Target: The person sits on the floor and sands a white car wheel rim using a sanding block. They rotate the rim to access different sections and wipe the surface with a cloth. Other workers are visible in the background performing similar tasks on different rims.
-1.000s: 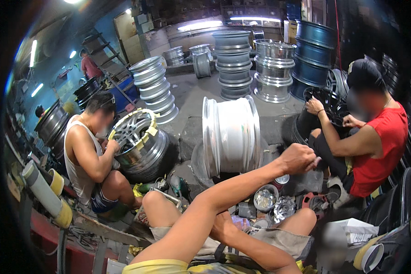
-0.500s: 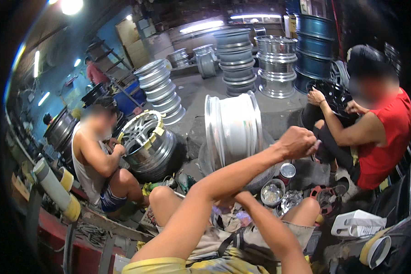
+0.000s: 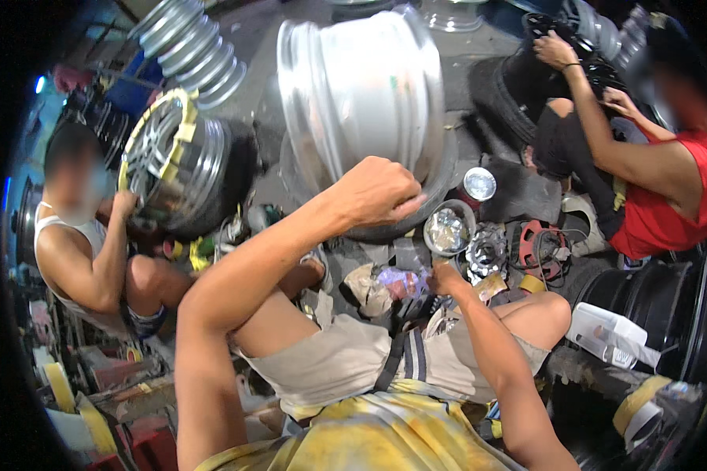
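Observation:
My left hand point(image 3: 379, 191) is a closed fist, held in front of the silver wheel rim point(image 3: 369, 86), which stands on a tyre point(image 3: 446, 174). Its fingers curl away from view, so anything in them is hidden. Low between my knees, my right hand point(image 3: 445, 279) has its fingers bunched beside a crumpled lilac plastic wrap point(image 3: 404, 281); what they grip does not show. A tub point(image 3: 426, 234) with crumpled shiny foil lies just beyond it, along with a round tin point(image 3: 479, 184) and more foil point(image 3: 487, 250).
At left, a person in a white vest works at a taped wheel rim point(image 3: 169, 149). On the right, a person in red handles a black wheel point(image 3: 601, 78). A red tool-like frame point(image 3: 538, 242), a white plastic container point(image 3: 609, 330) and a tape roll point(image 3: 644, 412) lie at right.
The view has tipped downward. My left hand has come back from the far right to in front of the rim. My right hand, formerly behind my left arm, now shows.

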Available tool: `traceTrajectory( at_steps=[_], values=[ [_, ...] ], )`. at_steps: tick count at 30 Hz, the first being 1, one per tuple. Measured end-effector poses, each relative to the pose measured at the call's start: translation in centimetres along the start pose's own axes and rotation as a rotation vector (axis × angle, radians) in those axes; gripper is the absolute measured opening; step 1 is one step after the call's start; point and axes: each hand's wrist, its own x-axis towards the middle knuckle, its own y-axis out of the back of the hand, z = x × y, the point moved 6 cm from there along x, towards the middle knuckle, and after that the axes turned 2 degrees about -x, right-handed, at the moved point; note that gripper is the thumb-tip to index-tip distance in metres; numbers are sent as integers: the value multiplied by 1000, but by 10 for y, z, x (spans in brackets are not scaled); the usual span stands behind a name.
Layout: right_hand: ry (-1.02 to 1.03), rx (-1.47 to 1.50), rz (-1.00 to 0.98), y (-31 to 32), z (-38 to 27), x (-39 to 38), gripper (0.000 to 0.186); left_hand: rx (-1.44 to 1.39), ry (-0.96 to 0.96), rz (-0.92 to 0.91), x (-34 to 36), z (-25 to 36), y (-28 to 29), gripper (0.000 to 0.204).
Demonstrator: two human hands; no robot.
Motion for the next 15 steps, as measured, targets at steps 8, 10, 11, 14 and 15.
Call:
traceTrajectory(
  at_steps=[8, 10, 11, 14, 15],
  values=[
    [182, 192, 84, -7, -58, 24, 33, 5, 320, -174, -39, -23, 38, 33],
    [134, 493, -89, -21, -71, 32, 37, -1, 422, -275, -46, -25, 47, 32],
    [106, 641, -170, -28, -75, 34, 39, -8, 451, -294, -49, -26, 50, 32],
    [-78, 434, -29, -39, -66, 29, 45, -43, 524, -352, -55, -25, 57, 31],
    [-99, 200, 157, -37, -60, 19, 42, -55, 529, -353, -56, -25, 58, 31]
  ],
)
